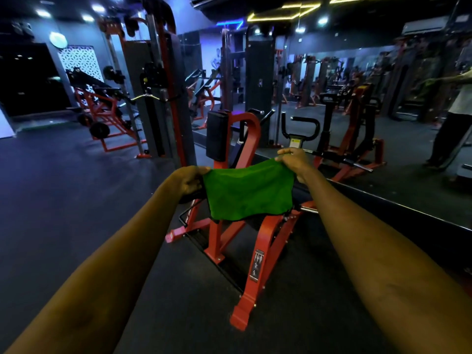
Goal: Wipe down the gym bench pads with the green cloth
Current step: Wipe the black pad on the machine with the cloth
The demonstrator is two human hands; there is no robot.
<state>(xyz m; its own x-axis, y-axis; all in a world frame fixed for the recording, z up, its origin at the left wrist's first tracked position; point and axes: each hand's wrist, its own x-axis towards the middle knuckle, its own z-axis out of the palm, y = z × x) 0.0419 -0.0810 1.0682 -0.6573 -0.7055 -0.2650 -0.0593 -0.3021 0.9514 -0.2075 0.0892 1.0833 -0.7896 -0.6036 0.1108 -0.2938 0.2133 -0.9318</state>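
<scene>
A green cloth hangs spread out between both my hands in the middle of the view. My left hand pinches its left top corner and my right hand pinches its right top corner. The cloth hangs in front of a black seat pad of a red-framed machine, hiding most of that pad. An upright black pad stands on the same machine just beyond the cloth.
A wall mirror runs along the right, its bottom edge close behind the machine. A tall cable tower stands to the left rear, with a red leg-press frame farther left. A person appears at the right edge. Dark rubber flooring surrounds the machine.
</scene>
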